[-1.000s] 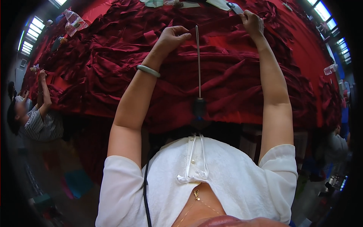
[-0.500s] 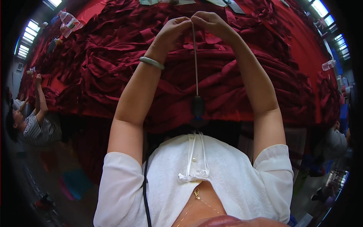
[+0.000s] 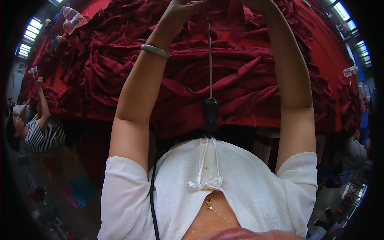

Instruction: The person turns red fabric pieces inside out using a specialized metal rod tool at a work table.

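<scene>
My left hand (image 3: 186,8) reaches to the upper edge of the picture, with a pale green bangle (image 3: 155,51) on the wrist. Its thumb and fingers come together at the edge; anything between them is hidden. Farther right, my right hand (image 3: 258,4) is mostly cut off by that edge, so its fingers are out of sight. Between my forearms, a thin metal rod (image 3: 210,60) points away from me out of a black holder (image 3: 211,109). Its bare tip lies just below my left fingertips, apart from them. Dark red cloth (image 3: 240,76) is heaped in folds beneath my arms.
A clear plastic bottle (image 3: 73,20) lies at the far left, another bottle (image 3: 351,71) at the right. Brighter red cloth (image 3: 326,60) covers the table. At left a person in a striped top (image 3: 46,134) raises an arm. A black cable (image 3: 153,192) runs down beside my torso.
Both my hands have moved away from the rod's tip toward the upper edge. They have also spread apart, the right hand shifting rightward. The rod's tip is now uncovered.
</scene>
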Tool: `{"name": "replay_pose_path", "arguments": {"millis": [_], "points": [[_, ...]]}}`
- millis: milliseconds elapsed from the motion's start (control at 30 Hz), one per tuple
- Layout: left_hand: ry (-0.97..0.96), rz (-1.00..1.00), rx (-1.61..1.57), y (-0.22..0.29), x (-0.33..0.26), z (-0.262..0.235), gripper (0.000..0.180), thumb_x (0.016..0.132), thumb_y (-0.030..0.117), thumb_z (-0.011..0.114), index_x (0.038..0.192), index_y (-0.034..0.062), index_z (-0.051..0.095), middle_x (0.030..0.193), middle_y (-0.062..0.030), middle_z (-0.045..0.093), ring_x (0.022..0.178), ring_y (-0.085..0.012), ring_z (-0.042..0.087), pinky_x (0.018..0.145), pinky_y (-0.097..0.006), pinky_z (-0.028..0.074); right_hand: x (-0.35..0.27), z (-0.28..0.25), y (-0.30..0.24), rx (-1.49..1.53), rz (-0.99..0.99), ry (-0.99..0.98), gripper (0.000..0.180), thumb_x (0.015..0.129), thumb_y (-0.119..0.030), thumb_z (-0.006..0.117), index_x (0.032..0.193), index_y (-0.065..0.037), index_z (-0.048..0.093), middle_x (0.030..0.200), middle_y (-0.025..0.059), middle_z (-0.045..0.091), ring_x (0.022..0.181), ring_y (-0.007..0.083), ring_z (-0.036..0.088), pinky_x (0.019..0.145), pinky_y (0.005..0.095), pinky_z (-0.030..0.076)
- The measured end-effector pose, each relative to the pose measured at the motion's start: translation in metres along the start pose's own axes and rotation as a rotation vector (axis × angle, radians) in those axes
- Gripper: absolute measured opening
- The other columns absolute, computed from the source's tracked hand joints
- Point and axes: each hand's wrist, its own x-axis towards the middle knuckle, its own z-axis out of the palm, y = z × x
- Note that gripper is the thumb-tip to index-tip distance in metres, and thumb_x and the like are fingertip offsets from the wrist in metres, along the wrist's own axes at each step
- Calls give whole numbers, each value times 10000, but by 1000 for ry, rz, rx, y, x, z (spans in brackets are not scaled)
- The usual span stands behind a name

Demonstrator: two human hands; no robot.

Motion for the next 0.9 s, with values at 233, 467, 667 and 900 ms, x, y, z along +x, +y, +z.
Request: {"name": "replay_pose_path", "arguments": {"millis": [233, 467, 667, 900], "points": [[-190, 172, -26, -24, 5, -13, 210, 888, 190, 659, 1033, 41, 631, 846, 60, 556, 751, -19, 496, 674, -180, 410, 8, 8, 29, -65, -47, 58, 205, 853, -147, 647, 736, 7, 580, 605, -1, 493, 584, 84, 446, 520, 285, 393], [-96, -218, -121, -56, -18, -13, 212, 860, 178, 689, 994, 24, 634, 768, 39, 621, 626, -3, 522, 548, -155, 427, -23, 7, 92, -440, 109, 395, 179, 861, -171, 643, 753, -31, 618, 646, 63, 609, 574, 233, 549, 572, 347, 441], [42, -260, 71, -89, -44, -8, 192, 884, 172, 653, 1021, 41, 621, 831, 31, 623, 676, -23, 547, 607, -174, 445, -63, 82, 96, -726, 21, 536, 285, 891, -282, 651, 788, -21, 600, 632, -23, 533, 609, 44, 460, 539, 237, 394], [-55, -236, -363, -93, -66, -16, 275, 887, 46, 526, 1144, -26, 589, 984, -50, 650, 846, -83, 607, 788, -202, 490, -99, 132, 52, 260, 313, 274, 309, 828, -300, 723, 785, -22, 598, 656, 18, 571, 563, 48, 462, 501, 253, 392]]}}
